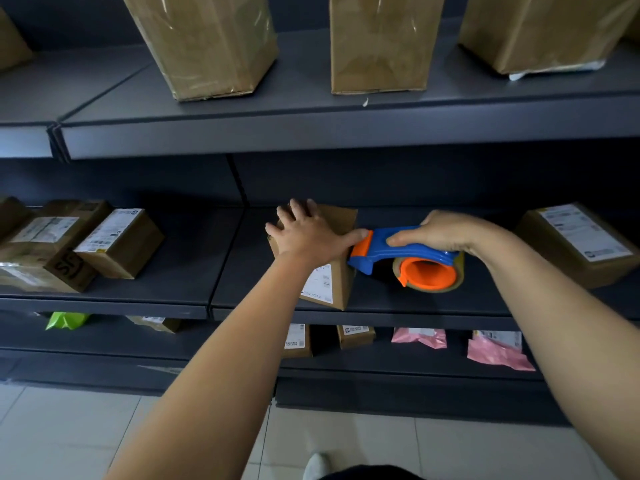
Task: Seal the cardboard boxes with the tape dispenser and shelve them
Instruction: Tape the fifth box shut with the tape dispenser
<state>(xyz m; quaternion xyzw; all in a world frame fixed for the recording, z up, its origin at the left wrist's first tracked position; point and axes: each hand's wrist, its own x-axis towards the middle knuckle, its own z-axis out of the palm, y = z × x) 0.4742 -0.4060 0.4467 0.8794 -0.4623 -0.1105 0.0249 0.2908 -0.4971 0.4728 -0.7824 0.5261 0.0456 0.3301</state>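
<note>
So the little cardboard box (pixel 341 221) is sitting on the middle shelf (pixel 249 271), pretty much dead centre of the view, with a shipping label on the side facing the camera. The left hand (pixel 304 233) is laid flat on its top, fingers spread, pressing rather than gripping. The right hand (pixel 440 233) is wrapped around the handle of the blue and orange tape dispenser (pixel 412 251), which sits at 3 o'clock from the box with its orange nose right at the box's top right edge. My guess is this box is light and a bit crushable, plain corrugated card, so it'll skate on that smooth shelf if you drag tape across it without pinning it down. Flat palm on top seems like the right hold; for lifting I'd go for opposite sides, not the flaps. The dispenser looks like rigid plastic and the handle's the obvious grip. I can't see the cutting edge at the nose. More labelled boxes (pixel 121 244) sit at 9 o'clock, well apart.
</note>
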